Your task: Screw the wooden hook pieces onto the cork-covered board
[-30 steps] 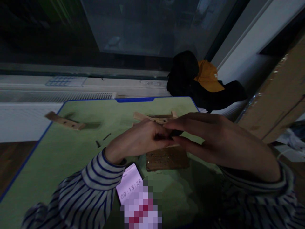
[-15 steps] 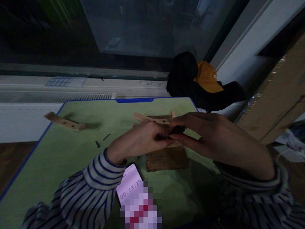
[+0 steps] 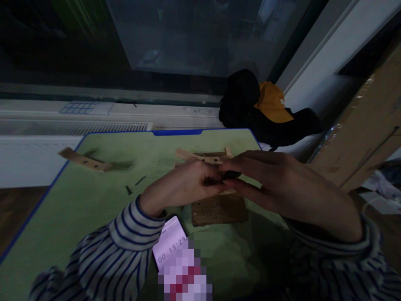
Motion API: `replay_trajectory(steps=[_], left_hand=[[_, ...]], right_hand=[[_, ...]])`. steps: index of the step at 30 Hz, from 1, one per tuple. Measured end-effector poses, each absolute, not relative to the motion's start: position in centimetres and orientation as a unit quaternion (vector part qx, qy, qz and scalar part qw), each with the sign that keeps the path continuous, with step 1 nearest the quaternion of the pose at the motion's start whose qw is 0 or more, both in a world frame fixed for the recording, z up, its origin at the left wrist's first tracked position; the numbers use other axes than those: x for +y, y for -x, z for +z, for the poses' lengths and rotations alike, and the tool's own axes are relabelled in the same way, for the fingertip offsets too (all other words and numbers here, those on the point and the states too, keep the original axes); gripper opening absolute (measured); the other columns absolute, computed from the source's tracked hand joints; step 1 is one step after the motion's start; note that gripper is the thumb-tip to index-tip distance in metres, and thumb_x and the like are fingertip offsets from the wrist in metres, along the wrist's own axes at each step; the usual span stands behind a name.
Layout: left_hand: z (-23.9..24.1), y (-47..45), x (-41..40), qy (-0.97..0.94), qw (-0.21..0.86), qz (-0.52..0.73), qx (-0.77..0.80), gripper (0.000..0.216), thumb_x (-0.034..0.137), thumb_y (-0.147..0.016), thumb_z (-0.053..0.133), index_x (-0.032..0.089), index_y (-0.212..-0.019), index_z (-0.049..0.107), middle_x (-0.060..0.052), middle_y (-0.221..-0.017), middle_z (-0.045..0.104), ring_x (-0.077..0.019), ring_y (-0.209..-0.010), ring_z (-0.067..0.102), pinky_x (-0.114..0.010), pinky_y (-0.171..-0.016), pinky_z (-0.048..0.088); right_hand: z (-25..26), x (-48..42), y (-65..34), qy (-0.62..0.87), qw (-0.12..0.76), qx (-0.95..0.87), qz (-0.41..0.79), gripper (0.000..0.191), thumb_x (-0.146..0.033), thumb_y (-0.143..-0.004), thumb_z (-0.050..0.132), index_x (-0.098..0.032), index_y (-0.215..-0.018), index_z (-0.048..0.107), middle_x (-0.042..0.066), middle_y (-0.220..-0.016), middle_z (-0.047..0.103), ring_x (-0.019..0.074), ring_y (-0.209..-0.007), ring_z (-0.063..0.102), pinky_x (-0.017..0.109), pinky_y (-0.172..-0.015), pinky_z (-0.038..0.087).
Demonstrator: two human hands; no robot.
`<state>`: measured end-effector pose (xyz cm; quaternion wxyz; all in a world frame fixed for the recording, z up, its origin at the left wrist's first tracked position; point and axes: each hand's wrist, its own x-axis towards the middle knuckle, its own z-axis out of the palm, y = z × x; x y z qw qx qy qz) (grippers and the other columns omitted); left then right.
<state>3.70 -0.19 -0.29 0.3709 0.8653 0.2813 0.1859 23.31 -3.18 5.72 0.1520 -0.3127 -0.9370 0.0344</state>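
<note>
My left hand (image 3: 184, 184) and my right hand (image 3: 282, 186) meet over the middle of a green mat (image 3: 78, 196). Both are closed, fingertips pinched together on a small dark object (image 3: 230, 174) that I cannot make out. Just beyond the fingers lies a wooden frame of light slats (image 3: 200, 155). Under the hands sits a flat brown wooden board (image 3: 219, 209). Both arms wear striped sleeves.
A loose wooden slat with holes (image 3: 84, 159) lies at the mat's far left. Two small dark screws (image 3: 134, 185) rest near the middle. A phone showing a timer (image 3: 172, 244) lies close to me. A black bag and orange cap (image 3: 266, 108) sit beyond the mat, cardboard (image 3: 366, 125) at right.
The hands stay together in nearly the same place; the right fingers shifted slightly on the small dark object. The phone's timer advanced by one second.
</note>
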Motion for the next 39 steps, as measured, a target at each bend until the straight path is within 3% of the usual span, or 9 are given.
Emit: replay_trajectory(steps=[7, 14, 25, 32, 39], left_hand=[[-0.27, -3.81, -0.24, -0.865, 0.365, 0.196, 0.283, 0.020, 0.028, -0.087, 0.054, 0.015, -0.077, 0.065, 0.002, -0.070, 0.063, -0.0102, -0.065, 0.057, -0.020, -0.058, 0.038], [-0.40, -3.63, -0.07, -0.862, 0.375, 0.184, 0.287, 0.029, 0.037, -0.091, 0.051, 0.014, -0.078, 0.065, 0.001, -0.073, 0.066, -0.0114, -0.067, 0.059, -0.022, -0.061, 0.039], [-0.38, -3.61, -0.17, -0.854, 0.391, 0.182, 0.292, 0.020, 0.030, -0.089, 0.054, 0.015, -0.079, 0.065, 0.002, -0.076, 0.066, -0.0119, -0.070, 0.060, -0.023, -0.063, 0.041], [-0.51, -3.42, 0.05, -0.845, 0.414, 0.182, 0.285, 0.028, 0.037, -0.091, 0.051, 0.015, -0.089, 0.068, -0.002, -0.083, 0.069, -0.0140, -0.076, 0.063, -0.024, -0.070, 0.045], [-0.20, -3.58, -0.17, -0.856, 0.394, 0.168, 0.289, 0.023, 0.027, -0.089, 0.050, 0.014, -0.077, 0.064, 0.001, -0.072, 0.065, -0.0118, -0.067, 0.060, -0.021, -0.059, 0.041]], right_hand=[[5.61, -3.08, -23.41, 0.323, 0.144, -0.934, 0.043, 0.024, -0.026, -0.091, 0.052, -0.015, -0.112, 0.057, 0.005, -0.094, 0.067, 0.0166, -0.081, 0.064, 0.027, -0.069, 0.046], [5.65, -3.36, -23.49, 0.306, 0.148, -0.940, 0.027, 0.035, -0.023, -0.089, 0.055, -0.014, -0.122, 0.052, 0.008, -0.108, 0.066, 0.0183, -0.092, 0.063, 0.028, -0.076, 0.047], [5.75, -3.12, -23.21, 0.318, 0.144, -0.936, 0.036, 0.021, -0.024, -0.093, 0.049, -0.015, -0.108, 0.059, 0.008, -0.098, 0.067, 0.0170, -0.083, 0.064, 0.027, -0.069, 0.046], [5.81, -3.38, -23.46, 0.297, 0.154, -0.942, 0.031, 0.038, -0.020, -0.089, 0.053, -0.013, -0.126, 0.051, 0.010, -0.107, 0.066, 0.0192, -0.092, 0.063, 0.029, -0.075, 0.048], [5.81, -3.28, -23.36, 0.311, 0.142, -0.938, 0.053, 0.024, -0.024, -0.092, 0.049, -0.017, -0.113, 0.059, 0.009, -0.104, 0.066, 0.0190, -0.088, 0.064, 0.030, -0.073, 0.048]])
